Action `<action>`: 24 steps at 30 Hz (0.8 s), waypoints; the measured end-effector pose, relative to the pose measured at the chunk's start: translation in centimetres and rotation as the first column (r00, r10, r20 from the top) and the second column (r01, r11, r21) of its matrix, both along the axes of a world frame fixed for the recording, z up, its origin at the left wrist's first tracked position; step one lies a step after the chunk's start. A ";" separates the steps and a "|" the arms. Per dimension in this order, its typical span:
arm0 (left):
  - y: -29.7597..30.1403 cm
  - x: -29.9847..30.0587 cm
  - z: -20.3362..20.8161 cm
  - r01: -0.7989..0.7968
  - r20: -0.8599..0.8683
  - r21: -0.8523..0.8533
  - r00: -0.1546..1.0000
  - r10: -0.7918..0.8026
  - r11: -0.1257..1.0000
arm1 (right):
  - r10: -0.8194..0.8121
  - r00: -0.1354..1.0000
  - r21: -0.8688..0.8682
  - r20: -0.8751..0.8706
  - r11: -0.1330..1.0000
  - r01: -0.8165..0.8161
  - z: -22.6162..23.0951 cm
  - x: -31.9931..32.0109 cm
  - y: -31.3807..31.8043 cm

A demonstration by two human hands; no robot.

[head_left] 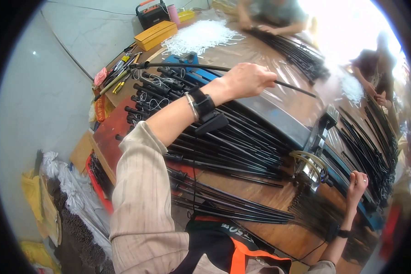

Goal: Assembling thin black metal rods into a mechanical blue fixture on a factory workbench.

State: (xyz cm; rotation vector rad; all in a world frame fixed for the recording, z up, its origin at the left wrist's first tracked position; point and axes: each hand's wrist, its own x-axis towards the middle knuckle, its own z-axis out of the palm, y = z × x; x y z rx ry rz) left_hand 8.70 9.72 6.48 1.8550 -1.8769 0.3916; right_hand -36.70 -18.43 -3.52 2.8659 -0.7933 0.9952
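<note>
My left hand (251, 81) is closed round a long thin black rod (187, 66), raised over the table. The rod's thicker end lies to the left and its thin tip points right. Beneath my left forearm lies a wide bundle of similar black rods (242, 137), with thick dark ends and loops of white cord (157, 101) at the left. My right hand (358, 182) is closed, at the right beside a metal bench device (313, 169) with pale curved tubes. Whatever its fingers may hold is hidden.
Two people work across the table with black rods (287, 48). A heap of small white pieces (201, 37) lies near a yellow box (155, 35) and a black speaker-like case (153, 16). Hand tools (123, 68) lie at the left edge. Sacks (73, 182) stand on the floor.
</note>
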 end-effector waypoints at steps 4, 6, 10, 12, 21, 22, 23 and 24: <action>1.6 2.4 -0.8 -0.061 -0.021 0.000 0.998 0.061 0.998 | 0.012 1.000 0.029 0.028 0.999 -0.013 0.0 0.4 0.4; 2.3 3.5 -1.8 -0.040 -0.007 -0.010 0.999 0.040 0.999 | 0.012 0.999 0.028 0.040 1.000 -0.013 0.0 0.7 0.5; 3.6 4.2 -2.0 -0.052 -0.006 -0.022 0.999 0.051 0.998 | 0.039 0.998 0.003 0.043 0.999 -0.039 -0.3 1.5 0.7; 3.9 4.1 -1.9 -0.061 -0.008 -0.028 0.998 0.061 0.998 | 0.039 0.999 -0.002 0.035 0.999 -0.039 -0.4 1.6 0.7; 4.8 3.0 -1.1 -0.153 0.041 -0.016 0.987 0.154 0.988 | 0.023 1.000 -0.026 0.007 0.999 -0.023 -1.0 1.9 0.6; 5.1 3.2 -1.4 -0.155 0.035 -0.011 0.987 0.155 0.988 | 0.024 1.000 -0.037 0.011 0.999 -0.024 -1.0 2.0 0.7; 5.2 3.2 -1.5 -0.157 0.030 -0.006 0.987 0.157 0.988 | 0.025 1.000 -0.037 0.011 0.999 -0.025 -1.0 2.0 0.6; 5.2 3.3 -1.5 -0.156 0.028 -0.008 0.987 0.157 0.988 | 0.020 1.000 -0.038 0.007 0.999 -0.019 -0.9 2.0 0.7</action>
